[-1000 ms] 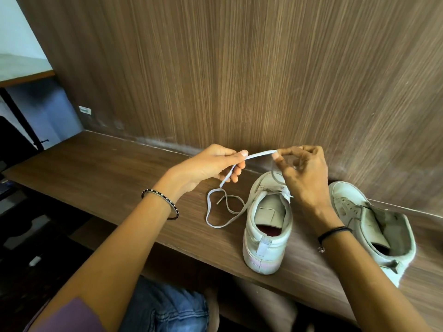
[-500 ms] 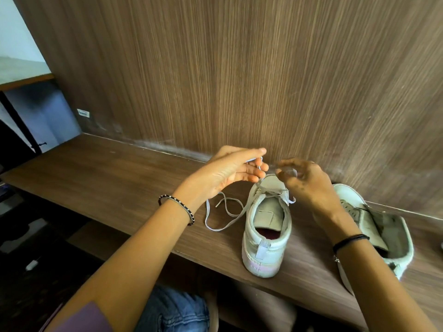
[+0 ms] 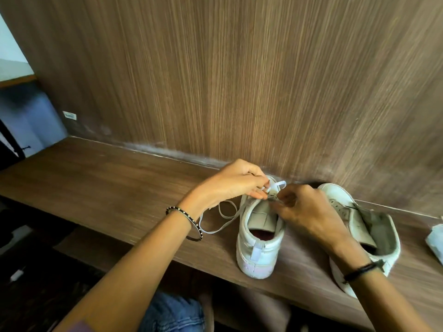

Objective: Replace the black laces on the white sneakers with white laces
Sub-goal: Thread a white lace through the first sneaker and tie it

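Two white sneakers stand on the wooden shelf (image 3: pixel 100 188), heels toward me. The left sneaker (image 3: pixel 260 240) has a white lace (image 3: pixel 224 220) threaded near its toe, with a loose loop trailing on the shelf to its left. My left hand (image 3: pixel 235 183) pinches a short stretch of that lace above the toe. My right hand (image 3: pixel 304 212) is over the tongue, fingers curled and pinching the lace at the eyelets. The right sneaker (image 3: pixel 374 231) lies beside my right wrist, its tongue pulled open, a thin dark lace across it.
A wood-grain wall panel (image 3: pixel 239 80) rises right behind the shoes. A pale object (image 3: pixel 435 240) sits at the shelf's far right edge. The shelf's front edge runs just under the sneakers' heels; my jeans-clad knee (image 3: pixel 172 312) is below it.
Both hands dropped from holding the lace stretched in the air down to the left sneaker's toe and moved close together. The view shifted slightly.
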{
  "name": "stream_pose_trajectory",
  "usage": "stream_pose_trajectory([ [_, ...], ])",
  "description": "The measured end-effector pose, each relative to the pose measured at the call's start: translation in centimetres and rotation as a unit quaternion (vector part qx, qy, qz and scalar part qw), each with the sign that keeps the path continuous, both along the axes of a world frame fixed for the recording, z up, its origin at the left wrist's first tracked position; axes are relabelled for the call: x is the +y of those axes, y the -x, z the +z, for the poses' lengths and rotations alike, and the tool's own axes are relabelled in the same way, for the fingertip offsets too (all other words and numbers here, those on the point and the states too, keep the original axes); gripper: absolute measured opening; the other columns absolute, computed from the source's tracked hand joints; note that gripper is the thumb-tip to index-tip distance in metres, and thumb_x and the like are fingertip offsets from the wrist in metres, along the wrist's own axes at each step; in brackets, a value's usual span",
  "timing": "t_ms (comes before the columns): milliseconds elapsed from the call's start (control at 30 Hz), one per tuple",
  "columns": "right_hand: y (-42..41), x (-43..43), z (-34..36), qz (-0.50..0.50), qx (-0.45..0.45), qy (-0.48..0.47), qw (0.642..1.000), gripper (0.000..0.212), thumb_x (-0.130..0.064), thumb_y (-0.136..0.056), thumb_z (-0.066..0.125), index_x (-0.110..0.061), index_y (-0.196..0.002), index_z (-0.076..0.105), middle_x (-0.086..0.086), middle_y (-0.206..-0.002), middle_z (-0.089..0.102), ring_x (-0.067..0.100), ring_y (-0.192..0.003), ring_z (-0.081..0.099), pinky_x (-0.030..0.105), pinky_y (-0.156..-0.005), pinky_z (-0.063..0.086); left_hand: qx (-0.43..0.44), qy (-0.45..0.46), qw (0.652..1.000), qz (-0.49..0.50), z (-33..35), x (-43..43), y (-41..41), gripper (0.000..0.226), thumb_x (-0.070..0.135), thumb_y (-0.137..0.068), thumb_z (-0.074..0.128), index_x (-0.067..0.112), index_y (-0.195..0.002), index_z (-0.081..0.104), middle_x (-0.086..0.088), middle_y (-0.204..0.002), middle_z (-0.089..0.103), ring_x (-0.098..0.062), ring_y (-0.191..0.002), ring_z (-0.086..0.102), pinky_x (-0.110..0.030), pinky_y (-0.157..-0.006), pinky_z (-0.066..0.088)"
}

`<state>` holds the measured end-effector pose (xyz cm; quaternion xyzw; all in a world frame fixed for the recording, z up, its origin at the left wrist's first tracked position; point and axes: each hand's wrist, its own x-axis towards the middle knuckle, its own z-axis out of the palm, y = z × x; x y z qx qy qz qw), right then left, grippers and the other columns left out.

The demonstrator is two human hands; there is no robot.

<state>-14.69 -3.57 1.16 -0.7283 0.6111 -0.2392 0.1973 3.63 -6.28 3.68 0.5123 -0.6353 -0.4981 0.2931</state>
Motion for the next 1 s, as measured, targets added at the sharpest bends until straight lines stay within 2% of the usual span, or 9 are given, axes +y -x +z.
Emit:
stream_pose_trajectory([
  [100, -0.4, 0.4, 0.2, -0.015, -0.008, 0.027, 0.999, 0.018, -0.024, -0.083, 0.072, -0.006, -0.084, 0.068, 0.009, -0.074, 0.067, 0.033, -0.081, 0.062, 0.027, -0.065, 0.043, -0.012, 0.018, 1.0, -0.019, -0.1, 0.0, -0.1, 0.014, -0.002, -0.094, 0.062, -0.001, -0.103, 0.072, -0.009, -0.095, 0.075, -0.014, -0.089, 0.075, -0.024, -0.088, 0.059],
  [233, -0.8, 0.9, 0.4, -0.035, 0.01, 0.049, 0.998, 0.024, -0.023, -0.087, 0.072, -0.008, -0.104, 0.065, 0.002, -0.091, 0.058, 0.026, -0.095, 0.059, 0.023, -0.066, 0.03, -0.013, 0.042, 0.999, 0.007, -0.6, -0.1, -0.1, 0.021, -0.003, -0.09, 0.069, -0.001, -0.111, 0.068, -0.013, -0.095, 0.076, -0.021, -0.087, 0.076, -0.023, -0.084, 0.059],
  [367, -0.2, 0.7, 0.3, -0.028, -0.011, 0.002, 1.0, 0.021, -0.027, -0.084, 0.073, -0.007, -0.079, 0.069, 0.009, -0.072, 0.07, 0.024, -0.075, 0.066, 0.039, -0.07, 0.052, -0.023, 0.05, 0.998, 0.013, -0.9, -0.4, 0.0, 0.028, 0.005, -0.09, 0.074, 0.002, -0.117, 0.068, -0.013, -0.096, 0.077, -0.024, -0.086, 0.077, -0.029, -0.089, 0.059],
  [467, 0.7, 0.3, -0.1, -0.029, -0.033, -0.03, 0.999, 0.02, -0.03, -0.085, 0.073, -0.014, -0.074, 0.074, 0.006, -0.069, 0.071, 0.024, -0.076, 0.067, 0.033, -0.068, 0.053, -0.031, 0.057, 0.998, 0.019, -1.2, -0.6, 0.1, 0.012, 0.006, -0.088, 0.076, 0.005, -0.1, 0.077, -0.015, -0.09, 0.078, -0.023, -0.085, 0.077, -0.038, -0.091, 0.06],
  [567, 1.4, -0.1, -0.5, -0.023, -0.102, -0.073, 0.992, 0.014, -0.029, -0.083, 0.073, -0.018, -0.077, 0.078, 0.009, -0.074, 0.074, 0.03, -0.083, 0.07, 0.043, -0.078, 0.058, -0.058, 0.08, 0.994, 0.037, -1.4, -0.6, 0.5, 0.003, 0.01, -0.086, 0.079, 0.011, -0.089, 0.079, -0.008, -0.08, 0.078, -0.018, -0.078, 0.077, -0.041, -0.089, 0.061],
  [633, 1.6, -0.2, -0.4, -0.021, -0.186, -0.111, 0.976, 0.014, -0.018, -0.086, 0.071, -0.01, -0.079, 0.079, 0.014, -0.08, 0.076, 0.033, -0.088, 0.073, 0.049, -0.086, 0.06, -0.08, 0.103, 0.991, 0.041, -1.6, -0.6, 1.0, 0.003, 0.015, -0.086, 0.08, 0.013, -0.087, 0.079, -0.003, -0.075, 0.077, -0.014, -0.073, 0.076, -0.041, -0.086, 0.062],
  [733, 1.9, -0.2, -0.1, -0.012, -0.291, -0.169, 0.942, 0.018, 0.001, -0.091, 0.062, 0.002, -0.082, 0.078, 0.023, -0.09, 0.076, 0.028, -0.088, 0.075, 0.04, -0.086, 0.062, -0.114, 0.126, 0.985, 0.035, -1.7, -0.4, 1.6, 0.004, 0.021, -0.088, 0.077, 0.017, -0.086, 0.079, -0.001, -0.074, 0.077, -0.011, -0.072, 0.074, -0.035, -0.083, 0.061],
  [867, 2.4, -0.1, 0.3, 0.0, -0.328, -0.202, 0.923, 0.019, 0.005, -0.092, 0.055, 0.009, -0.094, 0.074, 0.024, -0.096, 0.075, 0.03, -0.094, 0.073, 0.03, -0.079, 0.063, -0.16, 0.15, 0.975, 0.028, -1.7, -0.3, 2.0, 0.01, 0.02, -0.091, 0.073, 0.021, -0.095, 0.081, 0.008, -0.07, 0.071, 0.008, -0.055, 0.058, -0.009, -0.058, 0.043],
  [1000, 2.5, -0.1, 0.6, 0.004, -0.336, -0.214, 0.917, 0.02, 0.006, -0.093, 0.055, 0.007, -0.092, 0.075, 0.023, -0.095, 0.076, 0.025, -0.087, 0.073, 0.031, -0.081, 0.063, -0.177, 0.182, 0.967, 0.033, -1.7, -0.2, 2.2, 0.009, 0.025, -0.09, 0.074, 0.026, -0.094, 0.082, 0.006, -0.071, 0.072, 0.002, -0.058, 0.053, -0.017, -0.06, 0.042],
])
